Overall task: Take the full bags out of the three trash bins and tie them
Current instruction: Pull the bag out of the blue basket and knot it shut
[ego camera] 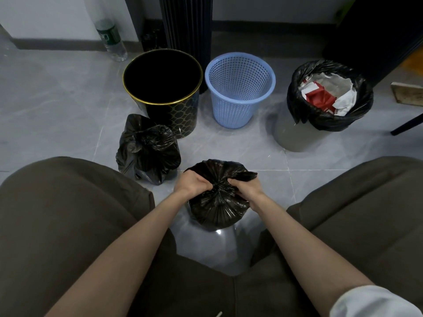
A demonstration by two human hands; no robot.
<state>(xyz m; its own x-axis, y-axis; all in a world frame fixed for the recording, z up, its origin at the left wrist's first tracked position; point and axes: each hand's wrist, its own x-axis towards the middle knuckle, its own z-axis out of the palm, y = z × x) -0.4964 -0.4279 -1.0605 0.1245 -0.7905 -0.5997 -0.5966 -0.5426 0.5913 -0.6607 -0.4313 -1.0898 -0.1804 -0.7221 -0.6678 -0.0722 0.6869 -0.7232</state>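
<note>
Both hands are clamped on the gathered mouth of a crinkled black plastic trash bag (217,209), which sits on the grey tiled floor (57,99) between the person's knees. The left hand (191,183) pinches a bunch of film at nine o'clock of the neck. The right hand (247,187) grips another bunch at three o'clock, with the puckered neck between them. Whether a knot is already half drawn I cannot tell, because the folds hide it.

A second black bag (148,149), its top bunched shut, lies at ten o'clock from the hands, against the foot of a round black bin with a gold rim (183,115) that looks empty. At twelve o'clock stands a pale blue plastic mesh basket (231,110), unlined. At two o'clock, well apart, a grey bin (295,136) holds the third black liner (364,104), open and stuffed with white and red paper (320,97).

The film looks thin, soft and slippery, and it would likely tear if stretched hard over a stiff corner inside. With paper filling, these bags are probably light. The best hold is on the two loose ears of the mouth, close to the neck and not on the bulging body. For the third liner, the rolled-over edge at opposite sides of the rim seems the place to lift from.
</note>
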